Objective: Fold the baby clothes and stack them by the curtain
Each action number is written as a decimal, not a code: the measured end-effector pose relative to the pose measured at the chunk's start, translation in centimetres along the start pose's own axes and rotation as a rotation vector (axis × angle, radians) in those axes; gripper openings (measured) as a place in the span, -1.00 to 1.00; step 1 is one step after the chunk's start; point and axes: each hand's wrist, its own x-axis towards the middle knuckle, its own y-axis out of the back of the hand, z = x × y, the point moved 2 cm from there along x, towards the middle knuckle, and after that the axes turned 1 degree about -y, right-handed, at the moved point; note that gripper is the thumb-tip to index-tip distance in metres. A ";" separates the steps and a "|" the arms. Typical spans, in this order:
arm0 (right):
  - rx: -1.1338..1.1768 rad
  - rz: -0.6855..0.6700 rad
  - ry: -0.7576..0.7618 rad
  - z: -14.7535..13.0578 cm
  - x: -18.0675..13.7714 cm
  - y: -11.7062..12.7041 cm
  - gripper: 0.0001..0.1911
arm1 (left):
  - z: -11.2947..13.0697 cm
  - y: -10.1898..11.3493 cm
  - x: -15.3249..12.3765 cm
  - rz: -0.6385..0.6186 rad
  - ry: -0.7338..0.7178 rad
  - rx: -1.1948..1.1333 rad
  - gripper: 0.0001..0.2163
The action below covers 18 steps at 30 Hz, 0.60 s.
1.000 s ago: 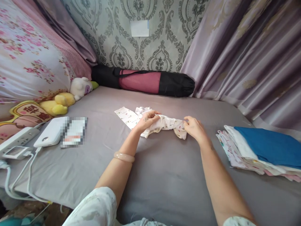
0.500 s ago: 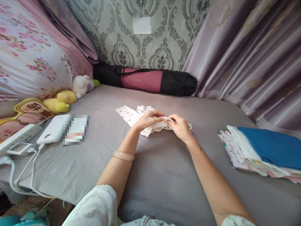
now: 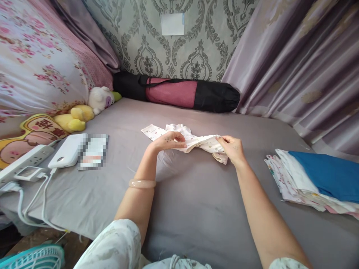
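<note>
A small white printed garment (image 3: pixel 203 142) lies crumpled on the grey bed sheet (image 3: pixel 193 209), partly lifted and stretched between my hands. My left hand (image 3: pixel 170 141) grips its near edge at the middle, thumb and fingers closed on the cloth. At the garment's right end, my right hand (image 3: pixel 231 147) pinches the upper edge between thumb and fingers. One printed strip of the cloth reaches out to the left beyond my left hand, with a ruffled bit behind it. Part of the fabric hangs below my right hand.
Folded clothes (image 3: pixel 311 183), a blue one on top, are stacked at the right. On the left lie a power strip (image 3: pixel 28 160), a white power bank (image 3: pixel 67 151) with cables, a blurred flat item and plush toys (image 3: pixel 75 117). A long black-and-pink bag (image 3: pixel 171 91) lies against the wall.
My hands have moved apart, the right one going right and the left one slightly left. The bunched cloth between them is now drawn out wider.
</note>
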 end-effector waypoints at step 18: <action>-0.197 -0.022 0.078 1.3 0.5 0.2 -0.48 | -1.9 -0.7 1.0 0.151 -0.058 -0.079 -0.70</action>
